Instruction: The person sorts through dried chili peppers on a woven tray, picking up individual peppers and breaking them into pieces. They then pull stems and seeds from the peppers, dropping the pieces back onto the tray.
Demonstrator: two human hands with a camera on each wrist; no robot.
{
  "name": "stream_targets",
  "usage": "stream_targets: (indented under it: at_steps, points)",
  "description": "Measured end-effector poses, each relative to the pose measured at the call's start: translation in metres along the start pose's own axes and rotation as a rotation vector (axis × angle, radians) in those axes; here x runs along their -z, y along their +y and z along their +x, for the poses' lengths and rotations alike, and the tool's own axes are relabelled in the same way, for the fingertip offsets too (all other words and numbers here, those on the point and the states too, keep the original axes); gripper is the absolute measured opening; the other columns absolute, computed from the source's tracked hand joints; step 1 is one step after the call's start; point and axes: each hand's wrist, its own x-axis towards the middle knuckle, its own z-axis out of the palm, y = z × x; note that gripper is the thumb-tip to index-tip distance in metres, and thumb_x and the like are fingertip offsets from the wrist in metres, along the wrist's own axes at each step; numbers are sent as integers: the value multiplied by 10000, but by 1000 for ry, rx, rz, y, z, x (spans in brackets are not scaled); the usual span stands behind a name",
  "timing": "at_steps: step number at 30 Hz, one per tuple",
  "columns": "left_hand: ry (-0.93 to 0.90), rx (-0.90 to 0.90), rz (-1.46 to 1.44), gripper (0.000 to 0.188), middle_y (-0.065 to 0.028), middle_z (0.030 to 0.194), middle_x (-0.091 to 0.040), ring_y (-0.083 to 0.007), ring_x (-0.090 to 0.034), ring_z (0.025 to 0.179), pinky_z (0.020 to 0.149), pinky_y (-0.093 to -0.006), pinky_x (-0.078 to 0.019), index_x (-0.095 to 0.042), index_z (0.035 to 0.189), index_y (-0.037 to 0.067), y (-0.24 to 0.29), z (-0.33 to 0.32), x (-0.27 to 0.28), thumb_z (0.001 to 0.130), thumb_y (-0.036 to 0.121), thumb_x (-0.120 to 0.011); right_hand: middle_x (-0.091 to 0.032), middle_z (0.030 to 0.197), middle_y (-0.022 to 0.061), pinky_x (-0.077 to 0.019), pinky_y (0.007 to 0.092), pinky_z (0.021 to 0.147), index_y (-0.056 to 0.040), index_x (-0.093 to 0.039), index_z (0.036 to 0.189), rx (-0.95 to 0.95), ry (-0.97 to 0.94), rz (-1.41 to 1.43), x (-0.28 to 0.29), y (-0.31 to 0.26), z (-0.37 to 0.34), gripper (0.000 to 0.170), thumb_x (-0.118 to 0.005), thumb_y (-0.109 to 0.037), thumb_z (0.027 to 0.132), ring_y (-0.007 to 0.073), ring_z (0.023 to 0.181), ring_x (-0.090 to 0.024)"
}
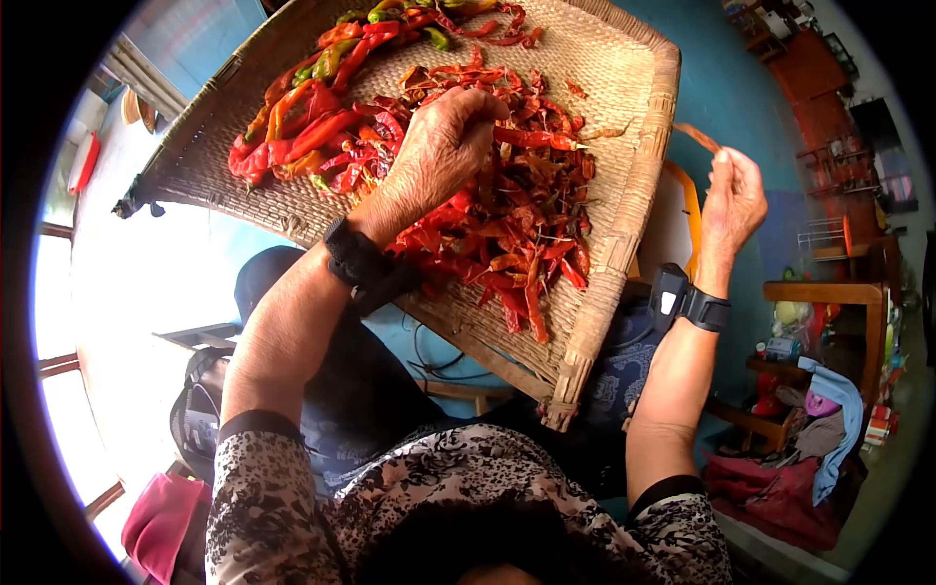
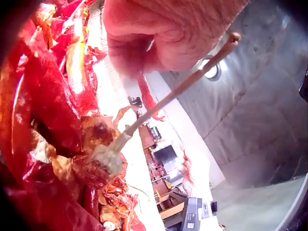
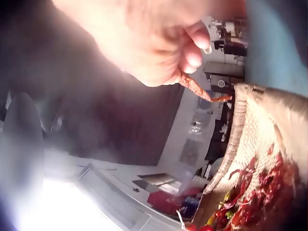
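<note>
A woven basket (image 1: 624, 166) holds many red dried peppers (image 1: 517, 234), with glossier red, orange and green ones (image 1: 322, 127) at its upper left. Over the pile, the left hand (image 1: 439, 146) has its fingers curled; in the left wrist view a red pepper (image 2: 147, 96) sticks out from under that hand (image 2: 168, 33). Outside the basket's right rim, the right hand (image 1: 733, 200) pinches a thin dried pepper (image 1: 697, 136) by one end. The right wrist view shows this wrinkled pepper (image 3: 195, 88) hanging from the fingertips of the right hand (image 3: 159, 48).
The basket rests above the person's lap. Wooden shelves (image 1: 824, 292) and a heap of cloths (image 1: 780, 478) stand at the right. A pink cloth item (image 1: 166, 522) and a dark bag (image 1: 198, 409) lie at the left. Behind the right hand is a yellow-edged object (image 1: 694, 219).
</note>
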Motion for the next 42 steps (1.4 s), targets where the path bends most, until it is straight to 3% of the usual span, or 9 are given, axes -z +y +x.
stream_targets:
  at_steps: [3, 5, 9, 13, 21, 25, 28, 37, 42]
  points:
    - [12, -27, -1, 188, -69, 863, -633, -126, -606, 754, 679, -282, -509, -602, 1057, 3, 3, 1, 0, 893, 70, -540, -676, 871, 103, -495, 293, 717, 1, -650, 959, -67, 23, -185, 17, 2, -2, 179, -630, -157, 877, 175, 780, -635]
    - [-24, 21, -62, 181, -66, 857, -631, -121, -602, 747, 674, -280, -509, -602, 1048, 2, 11, 2, -1, 891, 75, -546, -656, 977, 146, -475, 370, 818, -30, -659, 982, 130, -74, -830, 19, 3, -7, 232, -647, -222, 853, 274, 915, -611]
    - [-41, -157, 16, 159, -57, 835, -623, -101, -596, 737, 656, -269, -510, -604, 1025, 3, 1, 5, -13, 893, 76, -556, -661, 880, 99, -488, 309, 704, -34, -659, 1003, -93, -390, -14, -14, -16, -17, 284, -673, -268, 843, 189, 770, -605]
    - [-83, -64, -23, 138, -53, 794, -621, -100, -601, 742, 655, -259, -510, -610, 1011, 5, 11, 2, -16, 901, 62, -552, -651, 797, 94, -474, 304, 617, -7, -653, 1018, -136, -826, 103, -52, -69, -45, 286, -684, -231, 842, 172, 688, -598]
    - [-63, -383, 124, 510, -125, 1074, -556, -244, -607, 921, 771, -355, -512, -487, 1242, 53, 16, -9, -19, 841, 298, -684, -611, 633, 104, -445, 325, 505, -54, -650, 821, 49, -545, -182, -49, -64, -26, 154, -630, -200, 863, 165, 550, -594]
    - [-618, -719, 293, 592, -99, 1211, -531, -286, -478, 1176, 987, -444, -413, -559, 1201, 115, 26, -38, -33, 728, 441, -701, -640, 749, 155, -487, 389, 637, -66, -662, 916, -31, -314, -424, -13, -22, -9, 187, -599, -236, 870, 344, 689, -627]
    - [-680, -852, 443, 516, -34, 1347, -458, -239, -321, 1336, 1115, -490, -235, -546, 1241, 157, 13, -65, -48, 768, 343, -638, -643, 858, 161, -490, 412, 735, -69, -653, 999, -49, -314, -803, 8, -7, -8, 208, -603, -221, 866, 352, 806, -620]
    - [-413, -881, 867, 152, -35, 1092, -561, -226, -467, 1192, 1048, -401, -354, -583, 910, 134, 9, -46, -63, 773, 199, -595, -677, 904, 153, -513, 301, 722, -1, -626, 1047, 13, -574, -289, -13, -34, -21, 213, -611, -123, 873, 196, 785, -660]
    - [-181, -565, 497, 235, -90, 955, -591, -280, -585, 933, 800, -380, -504, -573, 971, 83, 1, -4, -33, 746, 75, -641, -683, 852, 160, -516, 308, 687, -3, -635, 1024, 12, -601, -102, -27, -49, -28, 192, -620, -97, 857, 210, 756, -669]
